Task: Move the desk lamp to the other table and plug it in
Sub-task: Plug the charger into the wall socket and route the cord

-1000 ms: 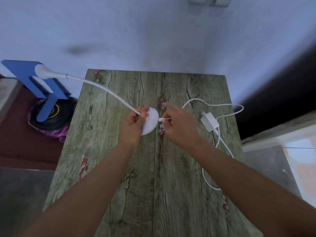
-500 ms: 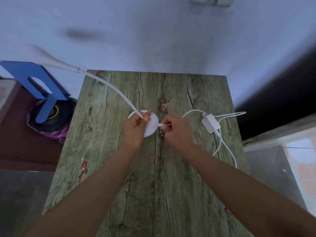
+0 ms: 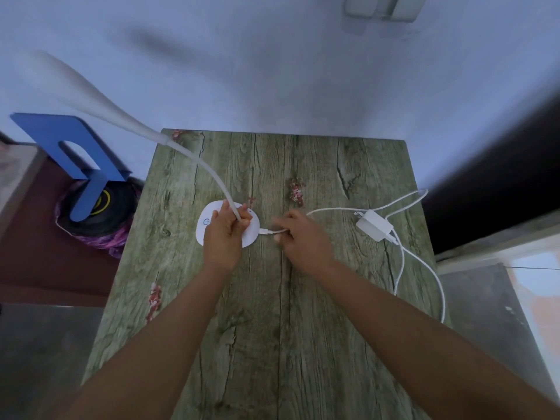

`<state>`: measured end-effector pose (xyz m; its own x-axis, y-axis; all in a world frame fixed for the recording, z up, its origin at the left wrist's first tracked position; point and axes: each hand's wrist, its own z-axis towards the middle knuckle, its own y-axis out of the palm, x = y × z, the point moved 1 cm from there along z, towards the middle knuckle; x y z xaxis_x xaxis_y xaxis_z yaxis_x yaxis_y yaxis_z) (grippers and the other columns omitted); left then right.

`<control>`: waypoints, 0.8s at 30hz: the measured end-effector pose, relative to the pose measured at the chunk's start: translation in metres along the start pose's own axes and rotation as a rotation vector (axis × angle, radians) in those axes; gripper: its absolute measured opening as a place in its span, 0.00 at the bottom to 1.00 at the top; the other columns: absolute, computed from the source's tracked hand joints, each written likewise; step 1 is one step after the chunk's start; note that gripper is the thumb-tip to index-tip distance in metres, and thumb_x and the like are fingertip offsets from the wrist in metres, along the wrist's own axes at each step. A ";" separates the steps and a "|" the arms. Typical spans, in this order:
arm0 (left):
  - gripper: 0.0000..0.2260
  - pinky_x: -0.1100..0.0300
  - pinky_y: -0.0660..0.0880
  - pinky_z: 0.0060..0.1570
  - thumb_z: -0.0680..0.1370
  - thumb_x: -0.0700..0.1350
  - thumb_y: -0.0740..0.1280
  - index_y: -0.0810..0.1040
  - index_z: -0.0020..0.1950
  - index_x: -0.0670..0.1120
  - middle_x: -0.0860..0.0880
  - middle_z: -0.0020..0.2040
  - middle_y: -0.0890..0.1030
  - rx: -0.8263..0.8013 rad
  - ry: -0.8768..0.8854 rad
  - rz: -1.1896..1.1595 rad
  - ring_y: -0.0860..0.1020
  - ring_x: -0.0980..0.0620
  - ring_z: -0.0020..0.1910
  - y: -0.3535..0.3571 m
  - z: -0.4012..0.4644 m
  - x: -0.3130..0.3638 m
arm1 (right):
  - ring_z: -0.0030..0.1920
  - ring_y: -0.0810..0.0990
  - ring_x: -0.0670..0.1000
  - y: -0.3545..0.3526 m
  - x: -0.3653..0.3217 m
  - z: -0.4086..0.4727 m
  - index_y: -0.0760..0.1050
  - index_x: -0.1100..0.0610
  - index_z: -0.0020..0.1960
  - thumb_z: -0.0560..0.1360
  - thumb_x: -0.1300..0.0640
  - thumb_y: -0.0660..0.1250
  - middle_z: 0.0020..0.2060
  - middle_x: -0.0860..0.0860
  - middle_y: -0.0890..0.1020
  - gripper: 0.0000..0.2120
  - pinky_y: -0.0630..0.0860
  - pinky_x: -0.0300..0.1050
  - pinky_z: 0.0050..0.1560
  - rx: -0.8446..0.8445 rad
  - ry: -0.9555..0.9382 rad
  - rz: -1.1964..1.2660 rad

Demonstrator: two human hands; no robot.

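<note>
The white desk lamp rests with its round base [image 3: 209,224] flat on the green wood-grain table [image 3: 272,313]. Its gooseneck [image 3: 194,159] rises up and left to the blurred lamp head [image 3: 60,77]. My left hand [image 3: 224,234] is closed around the bottom of the neck, over the base. My right hand [image 3: 303,241] pinches the white cable [image 3: 274,231] right at its connector on the base's right edge. The cable runs right to the white power adapter [image 3: 375,227] lying on the table, then loops toward the table's right edge.
A wall socket plate [image 3: 383,7] sits on the pale wall above the table's far edge. A blue stand [image 3: 75,153] over a dark round object stands on the floor to the left. A dark opening lies to the right.
The lamp base has gone from tilted on edge to flat on the table, and the neck has swung upward. The connector now sits at the base's edge and the adapter has slid slightly.
</note>
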<state>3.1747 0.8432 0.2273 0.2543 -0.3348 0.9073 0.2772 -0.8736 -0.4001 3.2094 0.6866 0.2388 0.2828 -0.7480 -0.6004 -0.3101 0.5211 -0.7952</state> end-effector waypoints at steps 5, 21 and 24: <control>0.16 0.47 0.65 0.69 0.79 0.37 0.59 0.71 0.68 0.41 0.39 0.69 0.73 -0.011 -0.060 0.131 0.68 0.40 0.69 0.001 -0.004 0.007 | 0.42 0.78 0.51 -0.049 0.022 -0.016 0.79 0.56 0.49 0.75 0.59 0.65 0.47 0.52 0.79 0.06 0.72 0.43 0.43 0.257 0.084 -0.048; 0.11 0.62 0.71 0.43 0.80 0.39 0.57 0.72 0.57 0.34 0.41 0.48 0.72 0.027 -0.539 -0.229 0.73 0.45 0.45 0.038 -0.060 0.080 | 0.48 0.79 0.56 -0.117 0.051 -0.046 0.79 0.56 0.46 0.73 0.60 0.67 0.48 0.54 0.81 0.04 0.76 0.51 0.49 0.190 0.241 -0.170; 0.07 0.58 0.71 0.37 0.78 0.35 0.58 0.75 0.45 0.39 0.37 0.46 0.73 -0.089 -0.481 -0.178 0.73 0.44 0.41 0.059 -0.066 0.094 | 0.50 0.78 0.57 -0.123 0.060 -0.056 0.79 0.57 0.48 0.72 0.59 0.67 0.49 0.55 0.80 0.05 0.74 0.49 0.48 0.246 0.303 -0.194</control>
<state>3.1537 0.7366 0.2974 0.6133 0.0037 0.7898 0.2802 -0.9360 -0.2132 3.2139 0.5549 0.3055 0.0236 -0.9093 -0.4155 -0.0413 0.4144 -0.9092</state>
